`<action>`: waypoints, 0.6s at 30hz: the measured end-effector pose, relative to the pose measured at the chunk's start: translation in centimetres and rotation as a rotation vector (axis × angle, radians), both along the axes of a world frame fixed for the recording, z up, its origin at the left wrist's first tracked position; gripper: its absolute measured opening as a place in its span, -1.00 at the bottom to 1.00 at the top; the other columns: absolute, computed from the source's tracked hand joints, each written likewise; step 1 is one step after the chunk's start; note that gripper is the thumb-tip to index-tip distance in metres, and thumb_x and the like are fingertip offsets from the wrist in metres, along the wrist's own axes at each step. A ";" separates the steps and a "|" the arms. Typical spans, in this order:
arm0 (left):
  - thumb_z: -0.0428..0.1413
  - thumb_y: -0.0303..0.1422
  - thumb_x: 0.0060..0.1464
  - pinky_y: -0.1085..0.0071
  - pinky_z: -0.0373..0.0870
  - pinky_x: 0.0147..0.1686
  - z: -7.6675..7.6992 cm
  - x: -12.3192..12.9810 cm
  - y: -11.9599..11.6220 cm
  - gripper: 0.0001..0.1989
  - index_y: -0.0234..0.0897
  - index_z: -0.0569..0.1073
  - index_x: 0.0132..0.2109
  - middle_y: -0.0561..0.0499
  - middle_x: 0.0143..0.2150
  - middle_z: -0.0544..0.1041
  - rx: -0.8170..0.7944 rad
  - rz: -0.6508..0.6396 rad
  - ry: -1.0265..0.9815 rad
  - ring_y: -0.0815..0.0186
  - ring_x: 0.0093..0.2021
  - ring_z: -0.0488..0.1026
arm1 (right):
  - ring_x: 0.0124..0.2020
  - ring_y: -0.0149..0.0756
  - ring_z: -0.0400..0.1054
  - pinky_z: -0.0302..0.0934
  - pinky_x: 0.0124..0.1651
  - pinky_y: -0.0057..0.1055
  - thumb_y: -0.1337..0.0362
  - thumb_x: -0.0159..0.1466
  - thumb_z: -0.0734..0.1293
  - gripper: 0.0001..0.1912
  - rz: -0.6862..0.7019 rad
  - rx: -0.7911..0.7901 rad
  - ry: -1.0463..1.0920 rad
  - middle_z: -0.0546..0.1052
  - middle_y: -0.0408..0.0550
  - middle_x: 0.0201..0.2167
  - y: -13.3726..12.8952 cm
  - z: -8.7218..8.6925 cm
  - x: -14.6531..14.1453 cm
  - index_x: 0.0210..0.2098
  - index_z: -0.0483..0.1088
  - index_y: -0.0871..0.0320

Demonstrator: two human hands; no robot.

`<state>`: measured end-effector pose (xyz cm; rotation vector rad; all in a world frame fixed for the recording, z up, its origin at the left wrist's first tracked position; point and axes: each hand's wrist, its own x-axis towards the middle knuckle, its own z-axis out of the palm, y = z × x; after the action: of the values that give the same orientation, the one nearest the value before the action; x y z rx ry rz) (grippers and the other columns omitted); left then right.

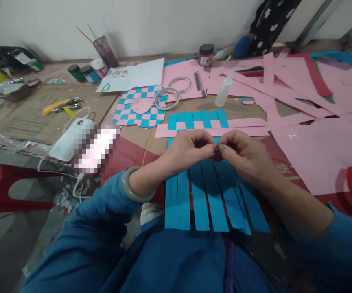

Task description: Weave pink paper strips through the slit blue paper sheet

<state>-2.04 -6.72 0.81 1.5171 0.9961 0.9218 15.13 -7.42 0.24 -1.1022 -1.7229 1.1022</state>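
A: Where are the hands, and what do they grip?

B: A person in blue sleeves bends over the worktable, left hand (pixel 191 148) and right hand (pixel 245 156) meeting fingertip to fingertip. On each, thumb and forefinger are pressed together in a pinch; whether anything small is caught between them, I cannot tell

A: And the paper below?

B: Blue paper strips (pixel 200 191) lie under both hands, their loose ends spread toward six o'clock. At twelve o'clock, just beyond the knuckles, pink strips (pixel 249 122) cross the blue ones in an over-and-under weave, ends reaching toward two o'clock

A: What surrounds the work?

B: A blue-and-pink checkered piece (pixel 125 108) rests at ten o'clock, overlapped by a tape roll (pixel 177 97). A glue bottle (pixel 224 90) stands at twelve, beyond the weave. A large pink sheet (pixel 322 158) covers the three o'clock side, while a yellow-handled tool (pixel 53 106) lies well apart, between nine and ten
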 end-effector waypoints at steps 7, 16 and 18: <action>0.13 -0.39 0.04 0.50 0.36 -0.41 0.1 -0.1 0.0 -0.89 -0.35 0.48 -0.39 0.04 -0.47 0.50 0.015 0.025 0.038 0.45 -0.44 0.42 | -0.46 -0.31 0.47 0.31 -0.41 -0.37 0.29 0.23 0.29 -0.92 -0.050 0.049 -0.060 0.51 -0.16 -0.50 0.0 -0.1 0.0 -0.41 0.30 0.05; 0.11 -0.49 -0.02 0.52 0.30 -0.43 0.0 -0.2 0.3 -0.93 -0.34 0.46 -0.44 0.07 -0.50 0.46 0.032 0.001 0.056 0.47 -0.45 0.38 | -0.49 -0.31 0.44 0.23 -0.45 -0.38 0.34 0.21 0.26 -0.91 -0.024 0.174 -0.185 0.52 -0.16 -0.53 -0.1 0.3 0.1 -0.43 0.31 0.05; 0.11 -0.48 -0.03 0.52 0.30 -0.43 0.0 -0.2 0.3 -0.93 -0.34 0.45 -0.44 0.08 -0.50 0.45 0.018 -0.007 0.038 0.48 -0.45 0.38 | -0.49 -0.29 0.45 0.25 -0.44 -0.36 0.33 0.22 0.26 -0.91 -0.015 0.159 -0.156 0.51 -0.16 -0.53 -0.1 0.2 0.1 -0.42 0.30 0.05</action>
<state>-2.22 -6.45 0.85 1.5575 1.0118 0.9027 15.21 -7.50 0.40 -1.1232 -1.8861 0.8723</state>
